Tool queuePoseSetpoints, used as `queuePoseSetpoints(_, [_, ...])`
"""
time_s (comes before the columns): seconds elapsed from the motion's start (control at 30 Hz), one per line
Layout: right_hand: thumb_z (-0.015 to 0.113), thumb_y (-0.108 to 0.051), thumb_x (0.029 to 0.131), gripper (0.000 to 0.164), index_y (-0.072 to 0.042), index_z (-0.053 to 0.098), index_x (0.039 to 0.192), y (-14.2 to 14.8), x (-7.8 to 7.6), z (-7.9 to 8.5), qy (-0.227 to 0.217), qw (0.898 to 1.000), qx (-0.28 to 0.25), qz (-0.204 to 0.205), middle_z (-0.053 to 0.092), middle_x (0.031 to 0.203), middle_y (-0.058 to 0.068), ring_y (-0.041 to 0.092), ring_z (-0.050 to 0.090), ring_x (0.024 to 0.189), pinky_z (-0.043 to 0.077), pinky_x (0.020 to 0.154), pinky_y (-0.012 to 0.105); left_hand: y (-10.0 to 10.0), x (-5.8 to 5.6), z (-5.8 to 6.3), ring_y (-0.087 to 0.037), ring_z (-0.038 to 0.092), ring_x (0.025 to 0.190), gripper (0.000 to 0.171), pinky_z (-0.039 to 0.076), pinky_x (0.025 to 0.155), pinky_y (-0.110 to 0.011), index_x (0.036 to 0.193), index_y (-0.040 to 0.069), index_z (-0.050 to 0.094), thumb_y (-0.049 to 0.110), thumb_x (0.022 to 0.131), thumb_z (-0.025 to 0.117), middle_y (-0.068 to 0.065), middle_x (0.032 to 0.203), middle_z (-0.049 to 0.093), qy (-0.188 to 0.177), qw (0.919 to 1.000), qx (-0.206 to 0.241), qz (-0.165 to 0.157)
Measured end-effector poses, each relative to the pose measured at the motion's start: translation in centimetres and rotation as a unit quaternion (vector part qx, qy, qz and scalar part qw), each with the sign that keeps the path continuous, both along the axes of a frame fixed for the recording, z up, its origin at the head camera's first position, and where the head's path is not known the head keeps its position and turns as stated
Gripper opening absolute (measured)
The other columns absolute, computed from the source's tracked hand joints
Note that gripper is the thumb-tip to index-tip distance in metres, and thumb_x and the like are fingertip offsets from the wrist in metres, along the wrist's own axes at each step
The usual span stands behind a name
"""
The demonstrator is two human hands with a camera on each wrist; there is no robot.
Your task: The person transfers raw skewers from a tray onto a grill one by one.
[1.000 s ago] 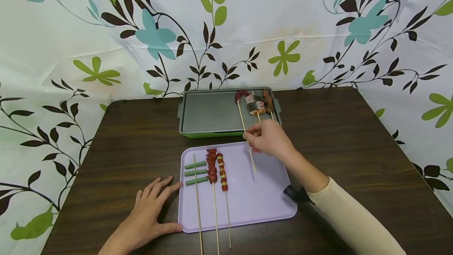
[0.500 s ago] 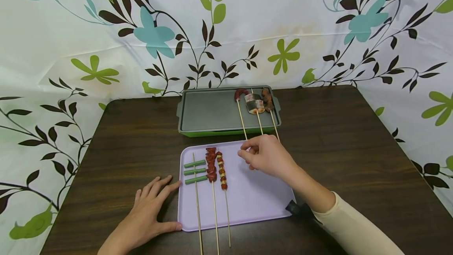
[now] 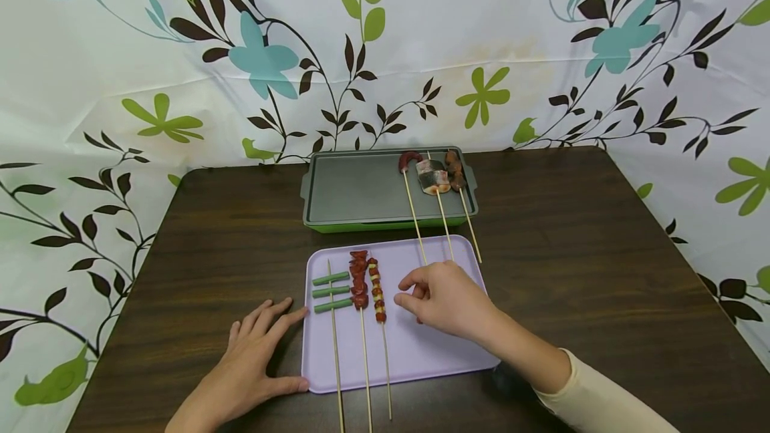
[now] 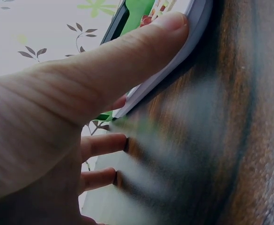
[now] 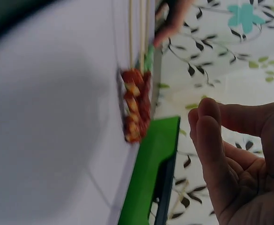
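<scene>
Three skewers lie on the tray (image 3: 442, 356), with their food around ten o'clock: the green one (image 3: 327, 291), the red one (image 3: 359, 286) and the striped one (image 3: 377, 293). Three more lie on the grill (image 3: 355, 189), at the tray's twelve o'clock: the curl (image 3: 410, 159), the fish (image 3: 433, 177) and the brown one (image 3: 454, 172), between the grill's one and three o'clock.

The right hand (image 3: 448, 299) hovers over the tray at about half past two, fingers bent, with nothing between them. Index and thumb tips are near each other; I cannot tell whether they touch. The left hand (image 3: 255, 356) has its fingers spread, its thumb against the tray's edge at eight o'clock.

The likeliest trouble is a knock. The grill's sticks stick out past its six o'clock side and come down near the right hand, so a lifted wrist could swing them and roll the curl or fish out of line. The red and striped ones lie close together, so a careless pinch could drag both. The green one's pieces sit very near the red one and might catch. Tray sticks also overhang the six o'clock edge, where a forearm could flip them. Finally, a push from the left hand could slide the tray.
</scene>
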State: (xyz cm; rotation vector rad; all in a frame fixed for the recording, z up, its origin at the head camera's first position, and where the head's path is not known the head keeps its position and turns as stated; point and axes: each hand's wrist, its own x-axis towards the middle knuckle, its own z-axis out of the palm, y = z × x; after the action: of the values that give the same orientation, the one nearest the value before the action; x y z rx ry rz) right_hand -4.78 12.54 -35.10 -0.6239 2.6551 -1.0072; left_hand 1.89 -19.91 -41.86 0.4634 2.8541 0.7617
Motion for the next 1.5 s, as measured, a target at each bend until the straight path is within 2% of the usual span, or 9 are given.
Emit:
queuePoseSetpoints(0.23, [0.072, -0.023, 0.084, 0.015, -0.009, 0.075, 0.089, -0.9, 2.2, -1.9, 0.025, 0.998, 0.014, 0.052, 0.055, 0.058, -0.018, -0.005, 0.047, 0.051, 0.041, 0.054, 0.019, -0.1, 0.0, 0.1, -0.043, 0.023, 0.136, 0.096, 0.018, 0.094, -0.067, 0.143, 0.033, 0.042, 0.071, 0.060, 0.072, -0.009, 0.149, 0.035, 0.001, 1.0000, 0.006, -0.006])
queuePoseSetpoints(0.53, [0.073, -0.023, 0.081, 0.011, -0.012, 0.074, 0.083, -1.6, 3.6, -4.0, 0.007, 0.997, 0.018, 0.071, 0.049, 0.054, -0.022, -0.008, 0.047, 0.054, 0.043, 0.060, 0.016, 0.0, -0.1, 0.0, -0.043, 0.023, 0.136, 0.096, 0.018, 0.094, -0.069, 0.142, 0.034, 0.042, 0.072, 0.059, 0.072, -0.009, 0.148, 0.035, -0.001, 1.0000, 0.001, -0.004])
queuePoseSetpoints(0.77, [0.073, -0.024, 0.080, 0.008, -0.017, 0.074, 0.078, -1.9, 3.8, -4.5, -0.011, 0.998, 0.008, 0.068, 0.049, 0.054, -0.023, -0.007, 0.047, 0.054, 0.040, 0.056, 0.015, -0.1, 0.1, -0.1, -0.043, 0.022, 0.137, 0.096, 0.016, 0.093, -0.072, 0.143, 0.036, 0.041, 0.072, 0.060, 0.072, -0.008, 0.149, 0.034, -0.006, 1.0000, 0.004, -0.001])
queuePoseSetpoints(1.07, [0.076, -0.029, 0.078, 0.013, -0.022, 0.072, 0.069, -2.0, 3.5, -5.5, -0.032, 0.998, -0.004, 0.056, 0.050, 0.051, -0.022, -0.006, 0.046, 0.051, 0.038, 0.051, 0.016, 0.0, 0.1, -0.2, -0.043, 0.023, 0.136, 0.096, 0.018, 0.094, -0.064, 0.143, 0.035, 0.042, 0.072, 0.059, 0.073, -0.009, 0.148, 0.035, 0.001, 1.0000, 0.001, -0.004])
queuePoseSetpoints(1.33, [0.076, -0.025, 0.078, 0.012, -0.021, 0.071, 0.068, -1.8, 3.2, -5.8, -0.049, 0.997, -0.018, 0.052, 0.050, 0.049, -0.021, -0.006, 0.047, 0.048, 0.039, 0.050, 0.016, 0.0, 0.1, -0.1, -0.043, 0.022, 0.136, 0.096, 0.016, 0.093, -0.072, 0.142, 0.037, 0.041, 0.073, 0.059, 0.072, -0.008, 0.149, 0.035, -0.016, 0.9999, -0.006, 0.004])
queuePoseSetpoints(1.5, [0.074, -0.021, 0.079, 0.010, -0.019, 0.070, 0.070, -1.6, 3.2, -5.8, -0.087, 0.994, -0.036, 0.049, 0.053, 0.047, -0.020, -0.006, 0.051, 0.043, 0.041, 0.049, 0.017, 0.0, 0.1, 0.0, -0.043, 0.021, 0.137, 0.096, 0.016, 0.093, -0.073, 0.142, 0.038, 0.041, 0.073, 0.058, 0.072, -0.008, 0.149, 0.034, -0.021, 0.9998, -0.006, 0.005])
